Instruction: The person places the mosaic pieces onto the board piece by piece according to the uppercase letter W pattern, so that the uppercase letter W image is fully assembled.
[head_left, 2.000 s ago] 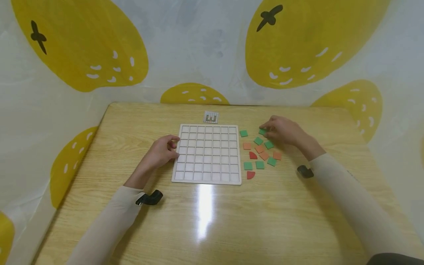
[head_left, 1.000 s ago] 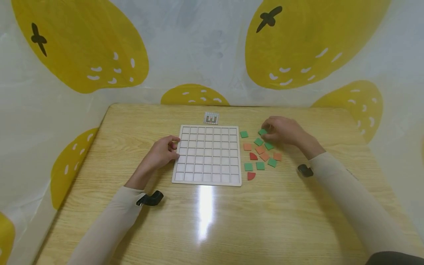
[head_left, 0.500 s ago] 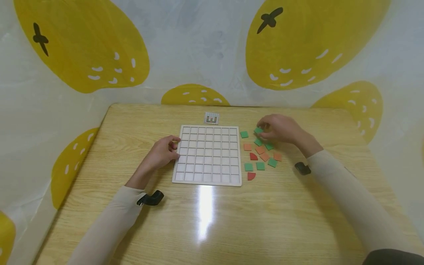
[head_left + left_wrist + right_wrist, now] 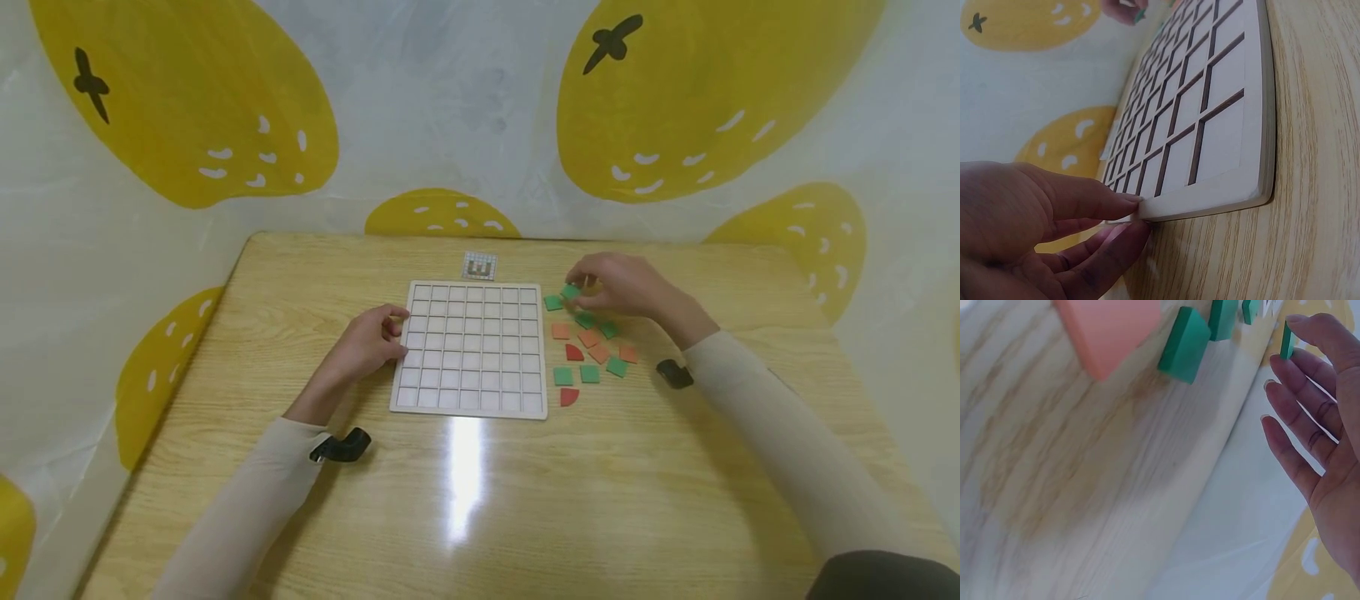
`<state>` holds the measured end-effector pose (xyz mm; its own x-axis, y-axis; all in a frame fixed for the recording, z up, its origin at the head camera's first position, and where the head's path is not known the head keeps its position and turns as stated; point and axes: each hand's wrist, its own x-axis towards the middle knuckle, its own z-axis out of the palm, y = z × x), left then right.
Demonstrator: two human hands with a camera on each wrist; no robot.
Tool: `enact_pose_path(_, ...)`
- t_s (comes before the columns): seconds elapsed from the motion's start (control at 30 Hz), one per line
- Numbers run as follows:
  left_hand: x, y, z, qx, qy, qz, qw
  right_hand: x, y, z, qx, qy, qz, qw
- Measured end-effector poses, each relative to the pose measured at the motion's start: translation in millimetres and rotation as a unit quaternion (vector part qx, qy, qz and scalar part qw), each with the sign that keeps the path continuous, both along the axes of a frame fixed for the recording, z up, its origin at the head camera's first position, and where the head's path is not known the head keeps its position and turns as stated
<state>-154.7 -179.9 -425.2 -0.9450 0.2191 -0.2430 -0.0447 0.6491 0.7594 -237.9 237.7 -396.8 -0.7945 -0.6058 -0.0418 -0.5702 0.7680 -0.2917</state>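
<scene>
A pale square grid board (image 4: 468, 350) lies flat on the table. My left hand (image 4: 369, 343) holds its left edge; in the left wrist view the thumb (image 4: 1094, 199) lies on the rim and curled fingers sit against the edge. My right hand (image 4: 626, 285) pinches a green square tile (image 4: 570, 292) between thumb and fingertips, raised off the table in the right wrist view, where the other fingers spread loosely. Below it on the table lie several green tiles (image 4: 590, 374), several orange tiles (image 4: 561, 332) and two red quarter-circle pieces (image 4: 569, 397).
A small card (image 4: 479, 266) with a dark figure on a grid lies behind the board. The wooden table (image 4: 525, 508) meets a patterned wall (image 4: 450, 108) at the back. Another green tile (image 4: 553, 303) sits by the board's upper right edge.
My right hand has picked up the green tile at the back of the pile and moved it left, toward the board. The left hand has stayed at the board's edge.
</scene>
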Motion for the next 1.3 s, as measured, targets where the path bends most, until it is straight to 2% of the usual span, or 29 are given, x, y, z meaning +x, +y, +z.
enact_pose_path(0.4,1.3,2.5,3.3,-0.009,0.005,-0.001,0.9999,-1.1,-14.4,4.0,0.003,0.001,0.023,1.000)
enact_pose_path(0.8,0.1,3.7,3.4,-0.003,-0.009,0.008,0.9999,-0.8,-26.8,5.9,0.001,-0.002,0.036,0.999)
enact_pose_path(1.3,-0.7,3.5,2.5,-0.003,-0.011,0.010,0.9999,1.1,-42.4,5.0,-0.015,-0.003,0.079,0.997)
